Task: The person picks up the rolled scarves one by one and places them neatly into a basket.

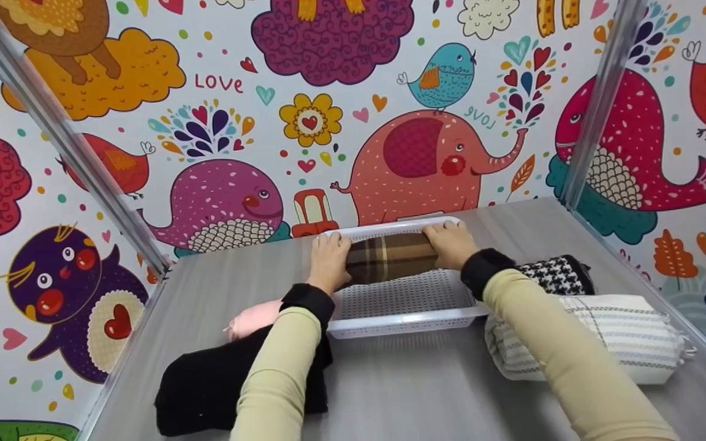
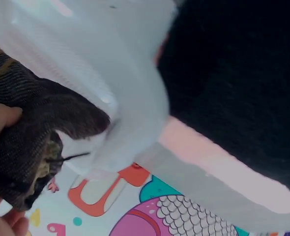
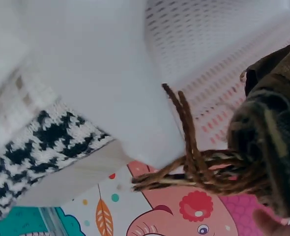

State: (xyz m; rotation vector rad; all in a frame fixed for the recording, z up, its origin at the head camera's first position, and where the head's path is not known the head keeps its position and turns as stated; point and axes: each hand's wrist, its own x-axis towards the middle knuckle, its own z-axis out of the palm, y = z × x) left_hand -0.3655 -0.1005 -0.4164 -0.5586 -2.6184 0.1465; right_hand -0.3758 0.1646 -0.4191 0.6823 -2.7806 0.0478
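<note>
A brown plaid scarf (image 1: pixel 390 257), rolled up, lies across the far side of a white perforated basket (image 1: pixel 405 320). My left hand (image 1: pixel 328 260) grips its left end, thumb on the near side, as the left wrist view shows with the dark folded scarf end (image 2: pixel 42 123). At the other end my right hand (image 1: pixel 451 245) holds the roll. Brown twisted fringe (image 3: pixel 199 167) hangs from that end in the right wrist view, over the basket's rim. The near part of the basket's floor shows its holes.
Left of the basket lie a black folded cloth (image 1: pixel 206 380) and a pink roll (image 1: pixel 255 318). To the right are a black-and-white houndstooth cloth (image 1: pixel 555 275) and a white striped roll (image 1: pixel 629 337) with fringe. A cartoon-printed wall (image 1: pixel 236 141) stands behind the grey table (image 1: pixel 402 392).
</note>
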